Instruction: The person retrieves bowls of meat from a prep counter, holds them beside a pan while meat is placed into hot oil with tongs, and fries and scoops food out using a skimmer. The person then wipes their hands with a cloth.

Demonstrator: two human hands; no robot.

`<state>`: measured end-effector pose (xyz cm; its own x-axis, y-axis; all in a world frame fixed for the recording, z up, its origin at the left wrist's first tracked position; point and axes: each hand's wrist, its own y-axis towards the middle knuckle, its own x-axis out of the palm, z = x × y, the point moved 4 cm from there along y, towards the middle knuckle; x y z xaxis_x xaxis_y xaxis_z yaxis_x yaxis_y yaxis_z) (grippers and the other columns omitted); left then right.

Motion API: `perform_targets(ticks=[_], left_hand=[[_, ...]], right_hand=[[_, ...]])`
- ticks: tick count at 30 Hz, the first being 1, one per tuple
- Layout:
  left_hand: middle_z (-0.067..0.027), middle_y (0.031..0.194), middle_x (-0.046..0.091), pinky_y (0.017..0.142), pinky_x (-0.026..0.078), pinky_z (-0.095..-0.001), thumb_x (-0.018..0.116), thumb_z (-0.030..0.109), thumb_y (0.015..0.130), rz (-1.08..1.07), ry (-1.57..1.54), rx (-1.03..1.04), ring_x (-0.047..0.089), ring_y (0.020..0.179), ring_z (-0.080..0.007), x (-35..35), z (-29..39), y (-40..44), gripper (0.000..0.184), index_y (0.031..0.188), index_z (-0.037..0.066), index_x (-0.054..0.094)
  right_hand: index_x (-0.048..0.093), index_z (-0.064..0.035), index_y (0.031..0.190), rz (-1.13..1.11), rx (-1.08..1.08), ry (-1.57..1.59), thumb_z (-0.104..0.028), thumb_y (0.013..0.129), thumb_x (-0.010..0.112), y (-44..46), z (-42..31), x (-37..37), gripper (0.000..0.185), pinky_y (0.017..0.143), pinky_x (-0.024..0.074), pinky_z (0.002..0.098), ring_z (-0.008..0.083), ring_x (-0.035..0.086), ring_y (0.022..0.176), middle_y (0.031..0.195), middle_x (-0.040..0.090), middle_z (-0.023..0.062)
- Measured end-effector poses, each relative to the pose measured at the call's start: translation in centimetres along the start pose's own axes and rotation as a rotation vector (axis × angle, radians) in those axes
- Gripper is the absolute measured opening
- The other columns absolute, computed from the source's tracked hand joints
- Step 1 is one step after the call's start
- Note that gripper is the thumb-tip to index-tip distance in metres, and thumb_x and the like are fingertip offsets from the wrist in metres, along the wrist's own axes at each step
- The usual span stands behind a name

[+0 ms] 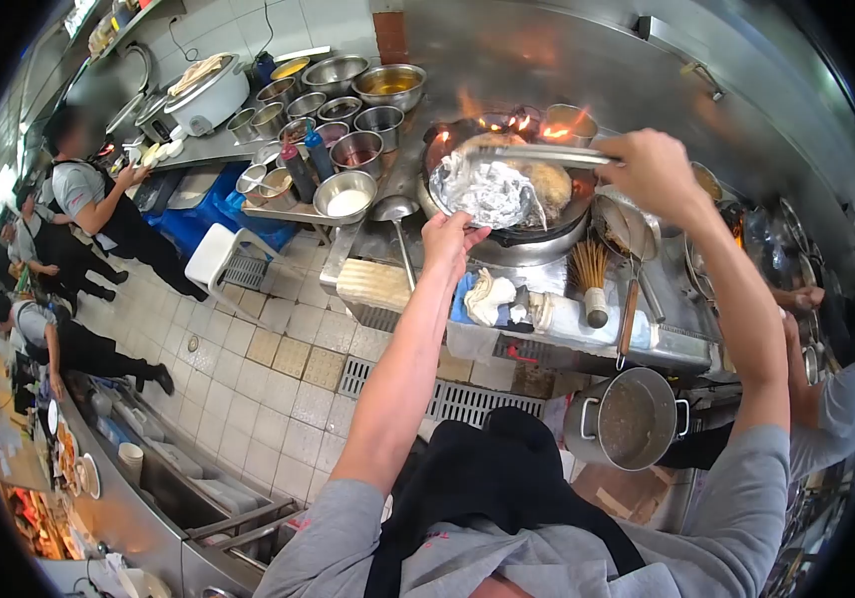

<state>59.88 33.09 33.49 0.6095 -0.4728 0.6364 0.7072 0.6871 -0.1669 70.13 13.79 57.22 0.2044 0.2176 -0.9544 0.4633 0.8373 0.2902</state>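
Note:
My left hand (447,242) grips the near edge of a dish lined with crumpled foil (487,196), held over the left side of the wok station. My right hand (655,177) is closed round the end of a pair of metal tongs (547,155), which reach left across the burner to the foil. Below the tongs is a browned, rounded piece of food (550,187), partly hidden by the foil. Flames (517,124) rise along the back of the wok (537,251). What the tongs' tips touch is hard to make out.
Left of the burner stand metal bowls and pots of sauces (357,149) and a ladle (394,209). In front lie cloths (492,297), a bamboo brush (592,284) and a strainer (624,224). A large pot (637,419) stands low right. Co-workers stand left and right.

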Motion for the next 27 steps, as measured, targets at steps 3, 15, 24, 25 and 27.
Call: perform_targets(ticks=[3, 15, 24, 25, 27], left_hand=[[-0.0124, 0.08, 0.056, 0.059, 0.057, -0.0326, 0.052, -0.003, 0.079, 0.065, 0.015, -0.015, 0.06, 0.068, -0.0225, -0.8, -0.8, 1.1, 0.007, 0.085, -0.004, 0.048], [-0.0165, 0.094, 0.06, 0.06, 0.056, -0.0292, 0.049, -0.001, 0.081, 0.093, 0.076, 0.043, 0.063, 0.077, -0.024, -1.0, 0.1, -0.1, 0.016, 0.096, -0.006, 0.05], [-0.0144, 0.092, 0.061, 0.062, 0.056, -0.0296, 0.05, -0.001, 0.081, 0.059, 0.095, 0.053, 0.063, 0.075, -0.0217, -1.0, 0.0, -0.9, 0.015, 0.095, -0.005, 0.051], [-0.0141, 0.092, 0.061, 0.062, 0.056, -0.03, 0.05, -0.001, 0.081, 0.054, 0.11, 0.068, 0.063, 0.075, -0.0213, -0.7, -0.2, -0.9, 0.015, 0.095, -0.005, 0.051], [-0.0134, 0.091, 0.061, 0.062, 0.056, -0.0307, 0.051, -0.002, 0.08, 0.03, 0.127, 0.09, 0.062, 0.075, -0.0207, -0.1, -0.6, -0.9, 0.014, 0.094, -0.005, 0.052]], right_hand=[[0.068, -0.0121, 0.099, 0.136, 0.069, 0.034, -0.02, 0.075, 0.062, 0.3, 2.8, -3.4, 0.026, 0.073, 0.0495, 0.0379, 0.0303, 0.063, 0.08, 0.084, 0.066, 0.0144], [0.067, -0.0128, 0.098, 0.046, 0.389, -0.139, -0.025, 0.076, 0.055, 7.9, 11.2, 9.4, 0.027, 0.079, 0.0486, 0.0413, 0.0316, 0.062, 0.089, 0.094, 0.065, 0.0152], [0.065, -0.0136, 0.103, -0.026, 0.21, 0.057, -0.023, 0.075, 0.061, 1.6, 5.7, 3.7, 0.03, 0.074, 0.0478, 0.0406, 0.0305, 0.062, 0.082, 0.086, 0.066, 0.0139], [0.066, -0.0138, 0.103, -0.058, 0.163, 0.048, -0.023, 0.075, 0.062, 0.8, 5.1, 3.0, 0.03, 0.074, 0.0479, 0.0403, 0.0304, 0.062, 0.082, 0.086, 0.066, 0.0135], [0.066, -0.0141, 0.101, -0.122, 0.075, 0.031, -0.023, 0.074, 0.063, -0.7, 3.9, 2.2, 0.029, 0.075, 0.0481, 0.0399, 0.0301, 0.062, 0.083, 0.084, 0.066, 0.0128]])
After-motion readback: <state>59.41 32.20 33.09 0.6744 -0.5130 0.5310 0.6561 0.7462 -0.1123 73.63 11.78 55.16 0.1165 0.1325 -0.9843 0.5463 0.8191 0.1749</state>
